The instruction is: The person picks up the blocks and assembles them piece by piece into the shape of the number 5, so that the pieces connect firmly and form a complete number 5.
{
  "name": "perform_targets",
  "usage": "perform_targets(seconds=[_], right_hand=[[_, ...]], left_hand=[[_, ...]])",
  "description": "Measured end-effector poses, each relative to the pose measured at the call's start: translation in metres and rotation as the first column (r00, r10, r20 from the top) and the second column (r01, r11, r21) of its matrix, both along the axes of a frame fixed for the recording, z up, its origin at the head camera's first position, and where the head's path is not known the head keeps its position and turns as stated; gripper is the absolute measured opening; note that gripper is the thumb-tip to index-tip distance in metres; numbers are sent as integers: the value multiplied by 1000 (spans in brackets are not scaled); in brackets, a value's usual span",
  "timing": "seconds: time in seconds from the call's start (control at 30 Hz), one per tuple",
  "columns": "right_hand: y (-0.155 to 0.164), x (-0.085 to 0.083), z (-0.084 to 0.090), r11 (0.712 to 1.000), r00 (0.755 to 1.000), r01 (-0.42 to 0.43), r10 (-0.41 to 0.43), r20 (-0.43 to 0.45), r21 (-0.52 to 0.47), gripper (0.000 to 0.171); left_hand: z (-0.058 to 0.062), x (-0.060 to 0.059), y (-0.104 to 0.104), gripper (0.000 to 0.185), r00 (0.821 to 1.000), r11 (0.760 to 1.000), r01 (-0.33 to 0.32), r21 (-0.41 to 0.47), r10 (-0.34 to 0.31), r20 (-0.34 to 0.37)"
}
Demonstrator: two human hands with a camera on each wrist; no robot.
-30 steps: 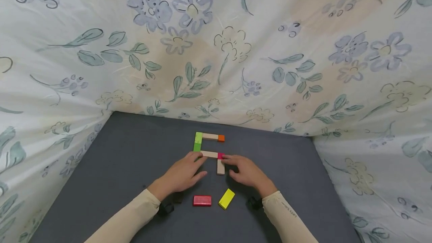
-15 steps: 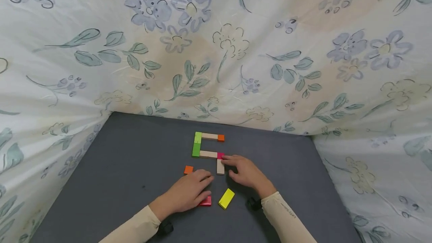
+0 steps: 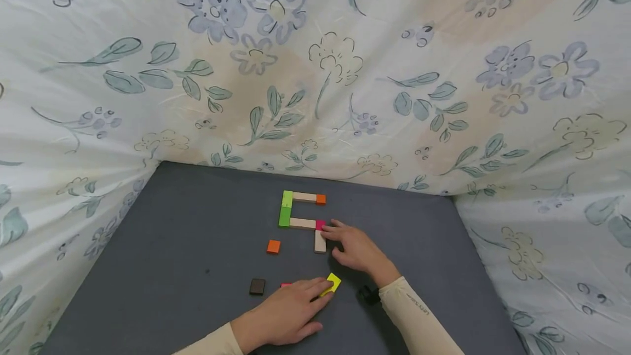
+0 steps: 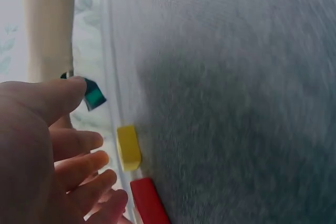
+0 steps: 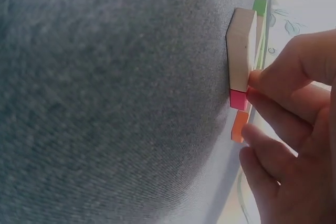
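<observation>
left hand (image 3: 286, 316) lying flat, fingers straight, touching yellow block (image 3: 332, 282) near mat's (image 3: 148, 245) front edge. right hand (image 3: 356, 246) fingertips steadying pink block (image 3: 321, 225). block likely light, rigid, smooth; grip long sides.

Yellow block (image 3: 333, 282): small flat rectangle, lying at an angle on the grey tabletop, partly covered by the left hand (image 3: 286, 316); red block (image 3: 286, 285) at its 9 o'clock, mostly hidden. Pink cube (image 3: 321, 225) and plain wooden block (image 3: 320, 241): joined end to end, wood at the cube's 6 o'clock, touched by the right hand (image 3: 356, 248).
</observation>
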State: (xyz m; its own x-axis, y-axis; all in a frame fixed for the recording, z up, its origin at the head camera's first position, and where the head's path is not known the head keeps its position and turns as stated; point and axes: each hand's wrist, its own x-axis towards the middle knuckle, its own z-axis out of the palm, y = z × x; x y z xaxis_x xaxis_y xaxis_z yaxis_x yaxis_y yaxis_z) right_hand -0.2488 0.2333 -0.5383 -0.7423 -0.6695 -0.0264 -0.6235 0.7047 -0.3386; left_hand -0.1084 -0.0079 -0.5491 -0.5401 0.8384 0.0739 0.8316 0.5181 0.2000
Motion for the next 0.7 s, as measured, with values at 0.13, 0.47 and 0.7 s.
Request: perform_targets(seconds=[0.13,0.47,0.7], right_hand=[[-1,0,0,1000,1000,12,-13,8,3,52],[-1,0,-1,1000,1000,26,-26,18,-4,52],[0,1,1,999,999,31,-31,35,-13,55]], left_hand=[[-4,3,4,67,999,1000,7,-17,-6,36],[-4,4,6,64,1000,996,-10,-84,10,-10],[-3,3,8,63,1000,994,-25,-102,26,14]])
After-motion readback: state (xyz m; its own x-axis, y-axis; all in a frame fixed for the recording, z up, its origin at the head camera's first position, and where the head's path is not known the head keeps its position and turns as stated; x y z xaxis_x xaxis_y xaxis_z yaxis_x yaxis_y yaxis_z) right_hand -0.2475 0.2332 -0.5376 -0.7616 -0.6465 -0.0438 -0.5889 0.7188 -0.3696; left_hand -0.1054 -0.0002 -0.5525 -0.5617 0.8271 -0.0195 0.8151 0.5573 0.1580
